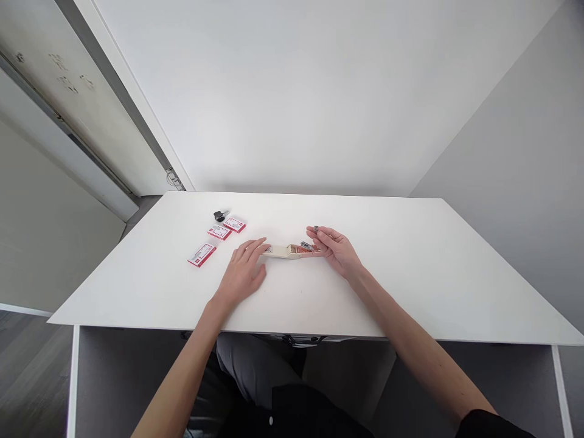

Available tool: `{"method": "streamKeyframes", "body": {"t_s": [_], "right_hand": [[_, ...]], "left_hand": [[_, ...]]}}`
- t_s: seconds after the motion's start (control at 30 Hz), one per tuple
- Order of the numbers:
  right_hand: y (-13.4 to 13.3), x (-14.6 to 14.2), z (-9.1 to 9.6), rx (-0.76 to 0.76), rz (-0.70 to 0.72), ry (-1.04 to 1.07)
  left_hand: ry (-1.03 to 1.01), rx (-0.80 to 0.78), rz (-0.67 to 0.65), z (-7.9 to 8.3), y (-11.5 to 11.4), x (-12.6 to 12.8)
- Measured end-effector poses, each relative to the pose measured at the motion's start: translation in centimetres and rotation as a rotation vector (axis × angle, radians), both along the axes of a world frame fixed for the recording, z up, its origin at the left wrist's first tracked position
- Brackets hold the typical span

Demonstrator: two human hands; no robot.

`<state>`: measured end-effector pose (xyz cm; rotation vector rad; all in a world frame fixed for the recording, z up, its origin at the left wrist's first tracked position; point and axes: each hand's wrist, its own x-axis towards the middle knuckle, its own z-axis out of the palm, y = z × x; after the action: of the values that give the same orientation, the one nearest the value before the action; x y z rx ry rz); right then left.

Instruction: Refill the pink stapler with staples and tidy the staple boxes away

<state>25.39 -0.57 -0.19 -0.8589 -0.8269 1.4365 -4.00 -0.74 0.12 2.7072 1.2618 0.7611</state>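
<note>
A long, narrow hinged case (285, 250) lies opened out flat on the table, cream on the left and pinkish on the right, with shiny metal and reddish parts showing in its right half. My left hand (241, 271) rests at its left end, fingers stretched over that end and thumb apart. Between the thumb and fingers of my right hand (336, 249) is a small grey metal piece (316, 228), pinched just above the right end of the case. Its exact kind is too small to make out. My right hand partly covers that end.
Three small red-and-white boxes (202, 255) lie on the left of the white table (410, 274). Beside the farthest box is a key with a black head (220, 216). A wall rises behind the table's back edge, and my legs are under its front edge.
</note>
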Motion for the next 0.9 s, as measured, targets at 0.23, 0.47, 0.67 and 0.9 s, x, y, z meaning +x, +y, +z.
{"method": "streamKeyframes", "body": {"t_s": [0.23,0.47,0.67,0.9], "right_hand": [[-0.7,-0.8,0.6,0.068,-0.071,-0.269],[-0.9,-1.1,1.0,0.136,-0.105,-0.369],[-1.1,-1.1,1.3,0.153,-0.106,-0.416],[-0.9,-1.3,1.0,0.181,-0.138,-0.422]], "left_hand": [[0.011,-0.034,0.002,-0.1,0.0,-0.1],[0.003,-0.010,-0.032,-0.1,0.0,-0.2],[0.009,-0.023,-0.027,-0.2,0.0,-0.2],[0.008,-0.024,-0.023,-0.2,-0.1,-0.1]]}}
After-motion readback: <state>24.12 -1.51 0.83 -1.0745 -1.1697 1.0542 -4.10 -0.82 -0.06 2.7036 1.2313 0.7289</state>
